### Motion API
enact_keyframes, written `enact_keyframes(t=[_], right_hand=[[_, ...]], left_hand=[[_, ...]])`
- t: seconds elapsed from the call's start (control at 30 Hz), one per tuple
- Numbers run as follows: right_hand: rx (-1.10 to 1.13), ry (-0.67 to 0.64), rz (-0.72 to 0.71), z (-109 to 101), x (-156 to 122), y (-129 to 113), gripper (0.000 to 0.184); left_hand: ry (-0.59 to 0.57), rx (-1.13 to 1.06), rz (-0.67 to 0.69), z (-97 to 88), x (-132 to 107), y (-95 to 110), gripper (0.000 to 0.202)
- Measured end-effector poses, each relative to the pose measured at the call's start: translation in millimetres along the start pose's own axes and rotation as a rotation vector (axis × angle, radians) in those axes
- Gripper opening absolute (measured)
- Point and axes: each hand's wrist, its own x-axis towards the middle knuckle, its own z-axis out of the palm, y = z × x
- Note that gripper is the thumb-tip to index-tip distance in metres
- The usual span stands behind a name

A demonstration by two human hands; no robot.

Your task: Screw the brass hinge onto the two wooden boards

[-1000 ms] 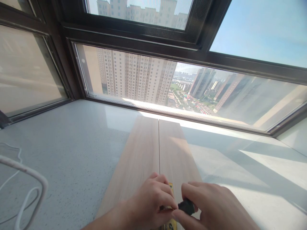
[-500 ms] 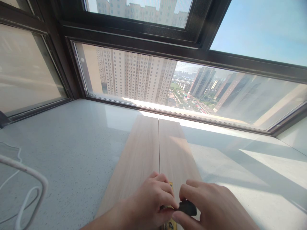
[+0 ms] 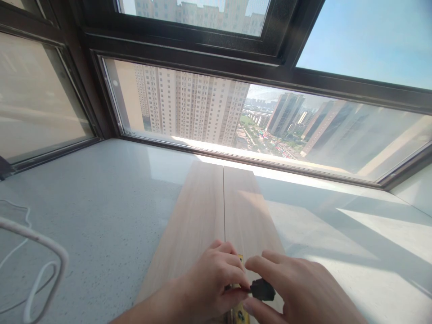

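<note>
Two long wooden boards [image 3: 202, 211] lie side by side on a pale speckled stone sill, running away from me toward the window. My left hand [image 3: 211, 285] is curled closed on the near end of a yellow object [image 3: 240, 310] that rests along the seam between the boards; most of it is hidden. My right hand [image 3: 297, 292] pinches a small black part [image 3: 262, 289] between thumb and forefinger, right against my left fingertips.
The stone sill [image 3: 101, 202] spreads wide to the left and right of the boards. A white cable and a white curved bar [image 3: 43, 252] lie at the near left. Dark window frames [image 3: 236, 153] close off the far edge and the left side.
My hands have stayed in place. My right forefinger has stretched a little forward over the black part, which sits slightly higher between the fingertips.
</note>
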Motion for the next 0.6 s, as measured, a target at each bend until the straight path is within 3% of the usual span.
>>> enact_keyframes(t=[0.1, 0.3, 0.5, 0.6], right_hand=[[0.019, -0.027, -0.057, -2.1, -1.8, 1.1, 0.033], [-0.039, -0.003, -0.053, 3.5, 0.3, 1.4, 0.012], [-0.033, 0.011, 0.0, 0.2, 0.1, 0.7, 0.015], [0.023, -0.005, -0.042, -3.3, -1.0, -1.3, 0.024]], left_hand=[[-0.009, -0.003, -0.006, -2.3, 1.6, 1.3, 0.009], [0.011, -0.004, 0.005, -0.1, 0.2, 0.9, 0.011], [0.018, -0.008, 0.003, 2.9, -1.4, 0.3, 0.006], [-0.017, 0.024, -0.004, 2.5, -1.4, 1.0, 0.007]])
